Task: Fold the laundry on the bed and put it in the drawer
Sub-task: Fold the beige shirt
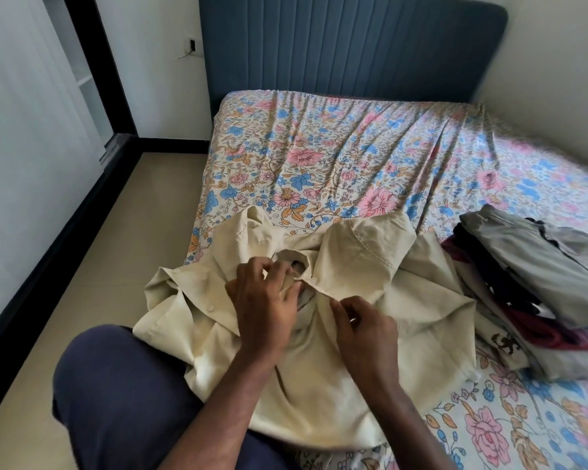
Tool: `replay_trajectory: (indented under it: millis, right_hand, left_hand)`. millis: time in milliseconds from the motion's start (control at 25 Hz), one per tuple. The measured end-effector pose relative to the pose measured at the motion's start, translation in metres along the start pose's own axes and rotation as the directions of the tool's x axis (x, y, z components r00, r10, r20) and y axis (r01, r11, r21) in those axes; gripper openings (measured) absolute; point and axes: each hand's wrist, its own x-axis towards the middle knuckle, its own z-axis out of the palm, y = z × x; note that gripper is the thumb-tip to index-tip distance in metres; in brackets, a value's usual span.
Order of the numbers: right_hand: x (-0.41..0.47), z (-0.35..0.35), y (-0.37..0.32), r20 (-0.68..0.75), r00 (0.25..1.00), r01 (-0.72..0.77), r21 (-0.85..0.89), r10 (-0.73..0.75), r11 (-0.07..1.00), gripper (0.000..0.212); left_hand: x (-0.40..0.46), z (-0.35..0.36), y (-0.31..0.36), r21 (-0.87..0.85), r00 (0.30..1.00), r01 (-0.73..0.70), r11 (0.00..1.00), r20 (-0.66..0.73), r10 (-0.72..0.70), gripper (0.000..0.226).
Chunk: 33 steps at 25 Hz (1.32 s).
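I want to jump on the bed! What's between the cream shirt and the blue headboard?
Only the rumpled floral bedsheet lies between the cream shirt and the blue headboard, as the head view shows.

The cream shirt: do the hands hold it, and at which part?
Both hands, left hand and right hand, pinch the cream shirt at its front opening near the collar.

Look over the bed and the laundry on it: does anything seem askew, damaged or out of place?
Nothing looks damaged or spilled. The floral sheet is rumpled, with creases running toward the headboard. The cream shirt lies crumpled, both hands at its collar, left hand and right hand. The pile of clothes leans unevenly.
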Motion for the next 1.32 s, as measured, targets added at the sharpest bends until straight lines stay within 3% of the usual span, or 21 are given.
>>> replay_trajectory:
  millis: [80, 160, 200, 280, 360, 440, 520, 680, 760, 840, 880, 920, 960, 1000, 1040, 1080, 1120, 1160, 1240, 1280, 1320]
  right_hand:
    - [0.014, -0.008, 0.005, 0.128, 0.989, -0.077, 0.022, 0.073, 0.997, 0.019]
    - [0.025, -0.015, 0.006, 0.223, 0.972, -0.079, 0.023, 0.072, 0.997, 0.021]
    - [0.029, -0.018, 0.008, 0.263, 0.962, -0.083, 0.019, 0.076, 0.996, 0.023]
    - [0.034, -0.022, 0.010, 0.338, 0.937, -0.102, 0.021, 0.089, 0.995, 0.028]
    - [0.035, -0.025, 0.011, 0.356, 0.931, -0.099, 0.020, 0.085, 0.995, 0.034]
    - [0.038, -0.027, 0.012, 0.312, 0.948, -0.079, 0.041, 0.062, 0.996, 0.037]
    - [0.041, -0.029, 0.014, 0.271, 0.961, -0.073, 0.094, 0.045, 0.993, 0.038]
    - [0.041, -0.031, 0.020, 0.276, 0.960, -0.084, 0.127, 0.046, 0.988, 0.038]
    - [0.039, -0.032, 0.025, 0.331, 0.943, -0.101, 0.158, 0.044, 0.982, 0.036]
    - [0.044, -0.045, 0.030, 0.506, 0.862, -0.110, 0.222, -0.018, 0.969, 0.029]
    - [0.052, -0.056, 0.031, 0.621, 0.782, -0.125, 0.251, -0.060, 0.960, 0.024]
    - [0.066, -0.069, 0.029, 0.707, 0.701, -0.132, 0.257, -0.093, 0.957, 0.019]
    - [0.084, -0.081, 0.023, 0.758, 0.645, -0.122, 0.227, -0.097, 0.966, 0.015]
    - [0.106, -0.089, 0.017, 0.784, 0.617, -0.078, 0.151, -0.071, 0.985, 0.011]
    - [0.130, -0.092, 0.007, 0.796, 0.604, 0.022, 0.034, -0.040, 0.999, 0.011]
    - [0.154, -0.088, -0.002, 0.794, 0.608, 0.154, -0.089, -0.024, 0.984, 0.018]
    - [0.178, -0.082, -0.017, 0.768, 0.640, 0.265, -0.190, -0.026, 0.945, 0.024]
    - [0.198, -0.074, -0.033, 0.696, 0.716, 0.322, -0.259, -0.055, 0.911, 0.025]
    - [0.226, -0.064, -0.066, 0.324, 0.929, 0.267, -0.256, -0.178, 0.929, 0.020]
    - [0.230, -0.064, -0.081, 0.054, 0.977, 0.214, -0.175, -0.208, 0.961, 0.021]
    - [0.227, -0.066, -0.095, -0.185, 0.960, 0.202, -0.065, -0.211, 0.977, 0.023]
  left_hand:
    - [-0.012, -0.007, 0.008, 0.115, 0.991, -0.133, 0.984, 0.028, 0.131, 0.021]
    - [-0.033, -0.022, 0.008, 0.103, 0.972, -0.197, 0.975, 0.148, 0.181, 0.024]
    - [-0.040, -0.028, 0.007, 0.122, 0.965, -0.127, 0.984, 0.245, 0.094, 0.024]
    - [-0.040, -0.036, 0.002, 0.333, 0.888, 0.080, 0.939, 0.405, -0.220, 0.033]
    - [-0.036, -0.033, -0.004, 0.428, 0.844, 0.150, 0.891, 0.414, -0.341, 0.044]
    - [-0.037, -0.025, -0.008, 0.148, 0.893, 0.195, 0.970, 0.383, -0.238, 0.028]
    - [-0.041, -0.015, -0.011, -0.024, 0.893, 0.144, 0.989, 0.433, -0.120, 0.039]
    - [-0.040, -0.011, -0.012, 0.214, 0.883, -0.079, 0.974, 0.469, -0.032, 0.024]
    - [-0.039, -0.015, -0.012, 0.222, 0.897, -0.146, 0.964, 0.440, 0.035, 0.020]
    - [-0.033, -0.019, -0.016, 0.135, 0.900, -0.183, 0.974, 0.422, 0.111, 0.022]
    - [-0.024, -0.024, -0.019, 0.019, 0.871, -0.148, 0.989, 0.476, 0.121, 0.023]
    - [-0.007, -0.032, -0.023, -0.132, 0.799, -0.026, 0.991, 0.592, 0.100, 0.024]
    - [0.014, -0.042, -0.026, -0.257, 0.684, 0.152, 0.954, 0.724, 0.086, 0.022]
    - [0.037, -0.049, -0.030, -0.299, 0.556, 0.311, 0.902, 0.827, 0.083, 0.020]
    - [0.064, -0.053, -0.031, -0.280, 0.459, 0.371, 0.885, 0.884, 0.087, 0.016]
    - [0.089, -0.054, -0.031, -0.231, 0.447, 0.326, 0.917, 0.892, 0.066, 0.010]
    - [0.117, -0.050, -0.025, -0.185, 0.532, 0.257, 0.948, 0.846, 0.021, 0.007]
    - [0.141, -0.044, -0.016, -0.152, 0.672, 0.198, 0.968, 0.741, -0.021, 0.008]
    - [0.182, -0.038, 0.016, -0.156, 0.944, 0.145, 0.977, 0.317, -0.089, 0.006]
    - [0.193, -0.037, 0.035, -0.167, 0.994, 0.101, 0.981, 0.061, -0.092, 0.003]
    - [0.197, -0.036, 0.050, -0.148, 0.988, 0.026, 0.989, -0.146, -0.047, 0.005]
